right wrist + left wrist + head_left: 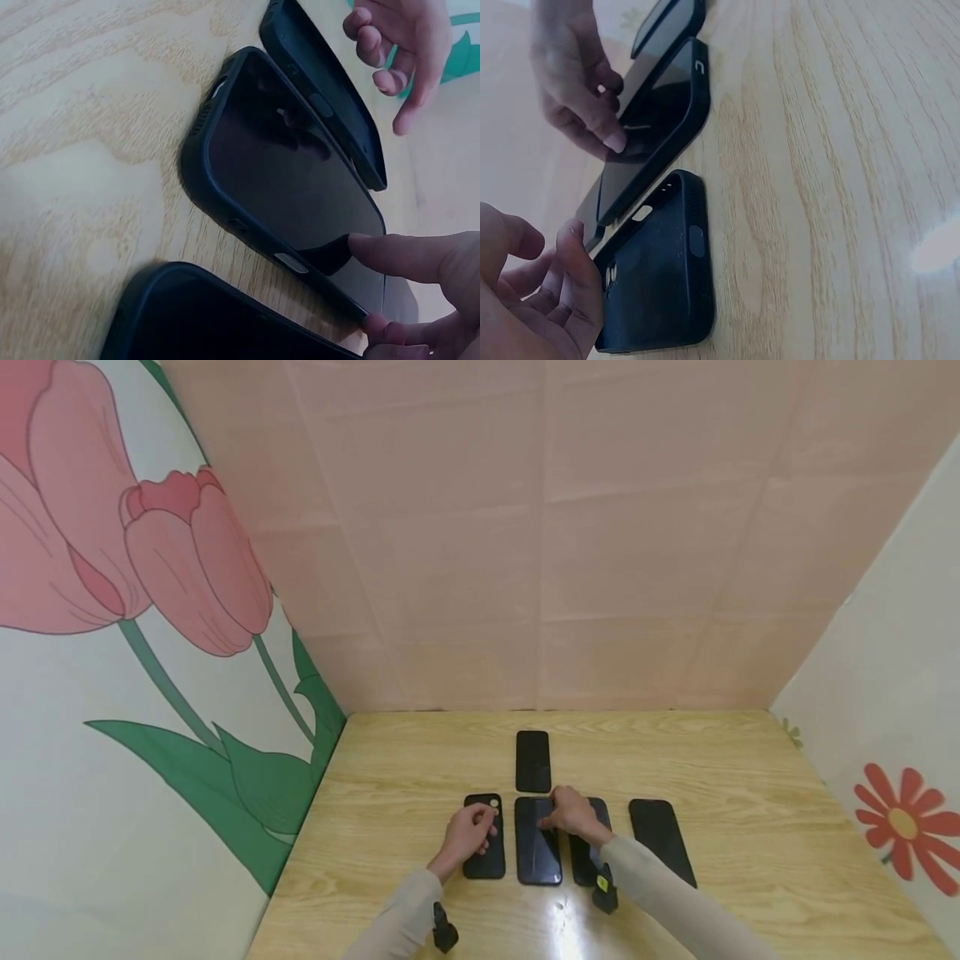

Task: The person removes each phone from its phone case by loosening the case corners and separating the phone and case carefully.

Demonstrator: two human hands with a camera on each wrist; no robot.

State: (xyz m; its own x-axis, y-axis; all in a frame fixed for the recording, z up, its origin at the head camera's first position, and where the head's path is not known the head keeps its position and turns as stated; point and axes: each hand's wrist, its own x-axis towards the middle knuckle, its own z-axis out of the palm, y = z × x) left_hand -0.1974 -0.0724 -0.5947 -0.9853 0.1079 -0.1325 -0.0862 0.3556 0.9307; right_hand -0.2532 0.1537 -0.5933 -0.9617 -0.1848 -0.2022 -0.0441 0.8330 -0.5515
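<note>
A dark phone in a black case [535, 860] lies screen up in the middle of the group. My right hand [573, 816] grips its right edge; in the right wrist view the thumb [375, 251] rests on the glass and curled fingers [386, 330] meet the side. To the left lies a black phone case [649, 292] with its hollow side up, bare inside, with camera holes. My left hand [467, 835] hovers over that case, fingers loosely bent and holding nothing. Another dark phone-shaped piece [202, 322] lies right of the gripped phone, partly hidden by my right arm.
Behind the middle phone lies a black phone-like slab [532, 762]. A further black slab [662, 839] lies at the right, beside my right sleeve. All are on a wood-grain table [390, 777] bounded by a pink back wall [540, 568] and painted side walls.
</note>
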